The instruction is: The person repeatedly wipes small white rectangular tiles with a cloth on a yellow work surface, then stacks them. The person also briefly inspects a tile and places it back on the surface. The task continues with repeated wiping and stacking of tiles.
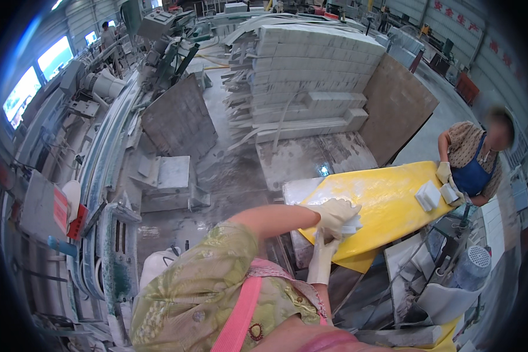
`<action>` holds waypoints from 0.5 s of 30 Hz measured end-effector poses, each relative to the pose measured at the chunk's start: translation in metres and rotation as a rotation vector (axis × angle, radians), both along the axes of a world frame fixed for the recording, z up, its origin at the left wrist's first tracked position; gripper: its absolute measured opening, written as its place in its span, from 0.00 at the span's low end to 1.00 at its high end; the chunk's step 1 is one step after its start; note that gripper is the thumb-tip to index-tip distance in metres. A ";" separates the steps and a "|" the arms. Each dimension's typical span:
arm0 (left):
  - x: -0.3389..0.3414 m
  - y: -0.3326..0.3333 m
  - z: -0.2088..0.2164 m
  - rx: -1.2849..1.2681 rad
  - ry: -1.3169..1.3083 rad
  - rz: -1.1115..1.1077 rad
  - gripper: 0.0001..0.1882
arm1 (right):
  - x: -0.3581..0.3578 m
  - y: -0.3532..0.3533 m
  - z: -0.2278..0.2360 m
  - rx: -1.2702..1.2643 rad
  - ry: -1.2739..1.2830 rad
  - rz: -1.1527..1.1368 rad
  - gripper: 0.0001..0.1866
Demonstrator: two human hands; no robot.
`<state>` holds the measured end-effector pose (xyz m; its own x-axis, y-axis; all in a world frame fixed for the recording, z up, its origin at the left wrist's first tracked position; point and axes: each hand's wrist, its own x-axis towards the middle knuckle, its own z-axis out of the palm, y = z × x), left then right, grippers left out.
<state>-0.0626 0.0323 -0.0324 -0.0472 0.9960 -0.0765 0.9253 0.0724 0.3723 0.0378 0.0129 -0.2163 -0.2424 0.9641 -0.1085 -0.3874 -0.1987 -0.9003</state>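
Observation:
A small stack of pale stone tiles (352, 225) is held over the near left part of a table covered with a yellow sheet (372, 185). My left hand (334, 212), in a cream glove, closes over the stack from the far side. Below it, my right hand (324, 249), gloved too, grips the stack from the near side; its fingers are partly hidden. Further right on the sheet stands another group of white tiles (428, 196). At the table's right end, a co-worker's gloved hands hold more pale tiles (450, 193).
A co-worker in a blue apron (472, 170) stands at the right end. Beyond the table rises a tall stack of white stone slabs (317, 58) beside a brown board (400, 108). Broken slabs (413, 267) and a grey motor (469, 270) lie near right. Machinery rails (102, 152) run along the left.

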 end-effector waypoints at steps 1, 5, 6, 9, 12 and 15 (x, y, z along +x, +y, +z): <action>-0.012 0.006 0.004 -0.059 0.038 -0.156 0.55 | 0.000 -0.001 0.008 -0.263 0.249 -0.096 0.24; -0.028 0.009 -0.004 0.026 0.025 -0.284 0.56 | 0.060 0.020 0.047 0.134 -0.728 0.224 0.28; -0.029 0.009 -0.009 0.056 0.003 -0.278 0.56 | 0.069 0.028 0.050 0.199 -0.522 -0.094 0.26; -0.031 0.003 -0.024 0.118 0.017 -0.272 0.52 | 0.069 0.077 0.046 0.304 -0.321 -0.002 0.34; -0.035 -0.003 -0.028 0.341 -0.017 -0.289 0.48 | 0.047 0.112 0.034 0.328 -0.034 0.496 0.38; -0.037 -0.003 -0.023 0.284 -0.110 -0.319 0.47 | 0.031 0.122 0.034 0.096 -0.001 0.581 0.34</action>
<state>-0.1001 0.0294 -0.0559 0.2594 0.9416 0.2146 0.8386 -0.3298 0.4335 0.0692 0.1345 -0.1820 -0.7341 0.6785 -0.0274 -0.2386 -0.2955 -0.9251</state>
